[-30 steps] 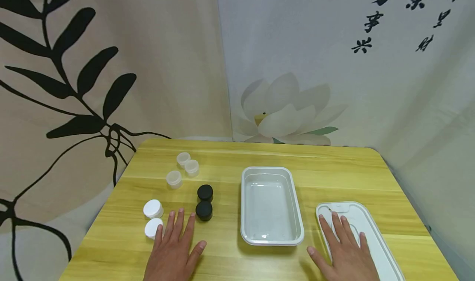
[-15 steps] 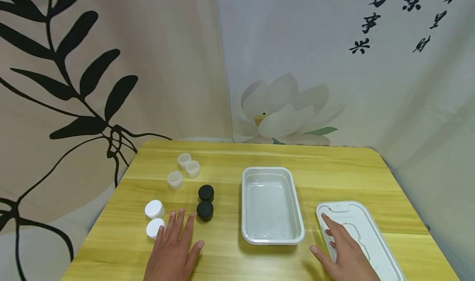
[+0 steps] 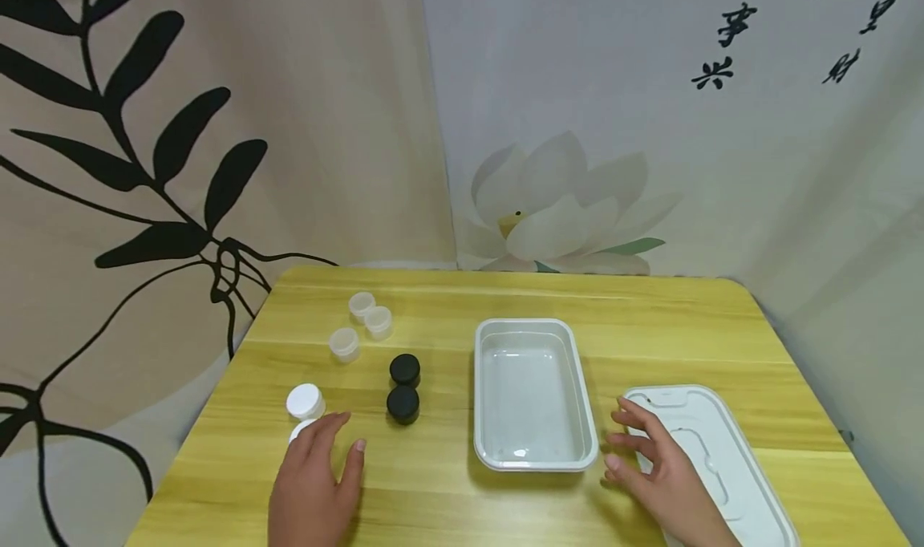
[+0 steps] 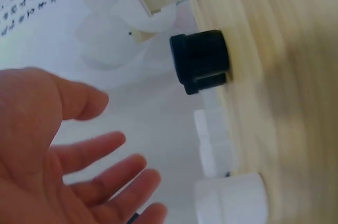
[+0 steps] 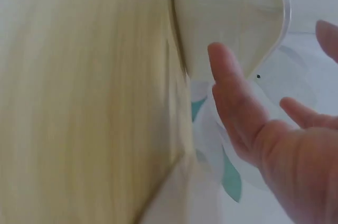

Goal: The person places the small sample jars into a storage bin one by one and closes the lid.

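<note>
Wooden tabletop (image 3: 433, 507): white tray (image 3: 532, 403) just left of right hand (image 3: 660, 471).

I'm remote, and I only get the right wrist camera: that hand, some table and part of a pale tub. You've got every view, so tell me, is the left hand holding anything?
Observer: No, the left hand holds nothing; the left wrist view shows its thumb and fingers apart.
Operator: Okay, what's it closest to?
Observer: Two white containers; in the head view, the hand partly hides the nearer one.
Operator: Any dark items out there?
Observer: Yes, two black containers stand close together, left of the tub in the head view.
</note>
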The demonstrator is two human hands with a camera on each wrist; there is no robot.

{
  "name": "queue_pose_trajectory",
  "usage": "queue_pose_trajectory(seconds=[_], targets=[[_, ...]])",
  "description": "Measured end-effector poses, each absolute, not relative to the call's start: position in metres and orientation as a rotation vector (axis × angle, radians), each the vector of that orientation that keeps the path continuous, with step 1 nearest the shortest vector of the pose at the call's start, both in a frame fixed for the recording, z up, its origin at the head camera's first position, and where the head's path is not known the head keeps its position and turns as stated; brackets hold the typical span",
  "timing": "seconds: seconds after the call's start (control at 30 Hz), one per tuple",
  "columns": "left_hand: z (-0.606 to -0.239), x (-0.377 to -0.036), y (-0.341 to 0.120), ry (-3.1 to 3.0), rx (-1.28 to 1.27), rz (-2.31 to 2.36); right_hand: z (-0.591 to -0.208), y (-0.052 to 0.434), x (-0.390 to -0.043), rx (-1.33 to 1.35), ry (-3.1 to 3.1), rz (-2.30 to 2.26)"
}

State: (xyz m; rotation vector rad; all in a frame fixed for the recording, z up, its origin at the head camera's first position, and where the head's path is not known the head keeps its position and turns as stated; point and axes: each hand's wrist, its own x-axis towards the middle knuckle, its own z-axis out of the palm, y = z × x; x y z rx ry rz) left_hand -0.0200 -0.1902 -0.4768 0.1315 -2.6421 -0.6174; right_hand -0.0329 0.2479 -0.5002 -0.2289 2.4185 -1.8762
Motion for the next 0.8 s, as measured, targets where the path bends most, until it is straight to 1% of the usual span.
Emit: queue_pose_trajectory(seconds=[0.23, 0.37, 0.5, 0.6, 0.8], targets=[[-0.484, -0.015, -0.207, -2.543, 0.512, -0.727, -0.501, 0.235, -0.038, -0.184, 2.038, -2.087], [-0.488, -0.012, -0.217, -2.602, 0.663, -0.783, -0.504, 0.226, -0.041, -0.167, 1.958, -2.124], [-0.494, -0.012, -0.224, -2.619, 0.679, -0.866, -0.506, 0.221, -0.044, -0.189, 1.901, -2.156], [-0.498, -0.015, -0.23, -2.61, 0.681, -1.011, -0.508, 0.219, -0.045, -0.239, 1.855, -2.183], [-0.501, -0.019, -0.242, -2.642, 0.775, -1.243, -0.512, 0.218, -0.047, -0.311, 1.774, -2.226]])
